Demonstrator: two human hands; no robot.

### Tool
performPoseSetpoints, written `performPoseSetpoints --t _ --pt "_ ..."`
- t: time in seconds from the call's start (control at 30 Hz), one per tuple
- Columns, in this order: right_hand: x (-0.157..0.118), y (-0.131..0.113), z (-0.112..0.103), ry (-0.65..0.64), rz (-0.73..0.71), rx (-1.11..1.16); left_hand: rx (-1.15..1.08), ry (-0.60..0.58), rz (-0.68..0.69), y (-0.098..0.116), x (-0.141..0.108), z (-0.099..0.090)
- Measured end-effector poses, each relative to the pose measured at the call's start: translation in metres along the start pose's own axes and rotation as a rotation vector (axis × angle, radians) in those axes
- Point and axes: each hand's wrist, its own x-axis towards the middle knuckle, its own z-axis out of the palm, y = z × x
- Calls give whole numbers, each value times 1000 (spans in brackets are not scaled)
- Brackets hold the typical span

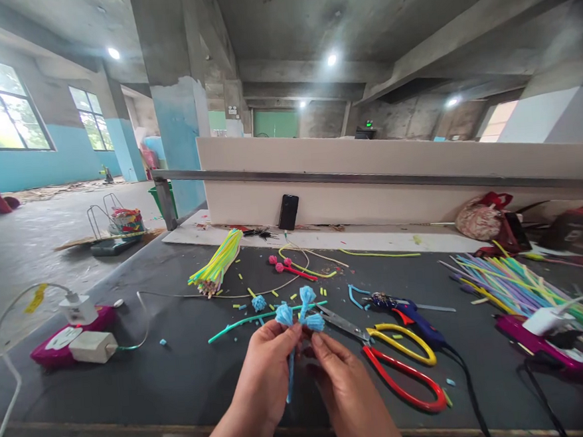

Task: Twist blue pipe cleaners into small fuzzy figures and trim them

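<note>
A light-blue pipe-cleaner flower (pixel 307 296) with three fluffy heads stands up between my two hands, just above the table. My left hand (pixel 270 354) is closed, thumb and fingers pinching it below the left head; a blue stem (pixel 290 377) hangs down from that grip. My right hand (pixel 338 365) is closed too, with its fingertips at the base of the right head; part of the grip is hidden. Behind my hands lie a teal pipe cleaner (pixel 244 325) and a loose blue pom-like ball (pixel 258 303).
Scissors (pixel 406 370) with red and yellow handles lie right of my hands, beside a blue glue gun (pixel 421 319). Pipe-cleaner bundles lie left (pixel 219 260) and right (pixel 500 280). Purple power strips (pixel 75 337) sit at both sides. A phone (pixel 288 212) leans on the back panel.
</note>
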Motion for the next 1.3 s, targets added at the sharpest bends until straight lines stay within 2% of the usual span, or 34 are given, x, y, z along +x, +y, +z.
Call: performPoseSetpoints --t 0.2,0.3,0.43,0.57,0.73,0.87,1.0,1.2,1.3 --pt "5 14 2 26 -97 -51 16 2 33 2 0 1" --pt "13 19 1 74 -88 37 -2 -72 -26 5 -2 3" --pt "23 13 2 120 -21 222 46 -147 -142 11 -9 1" --pt "28 3 1 219 3 231 180 -132 -251 11 -17 -6" --pt "30 5 0 260 -62 140 379 -82 -247 0 -23 -6" --pt "31 9 -1 281 -98 221 490 -9 -236 -9 -21 -6" --pt "34 8 -6 285 -53 253 541 -70 -257 -15 -20 -8" --pt "32 2 -3 300 38 325 631 -71 -279 -22 -16 -9" --pt "36 -4 -1 223 119 260 603 -64 -242 -20 -13 -11"
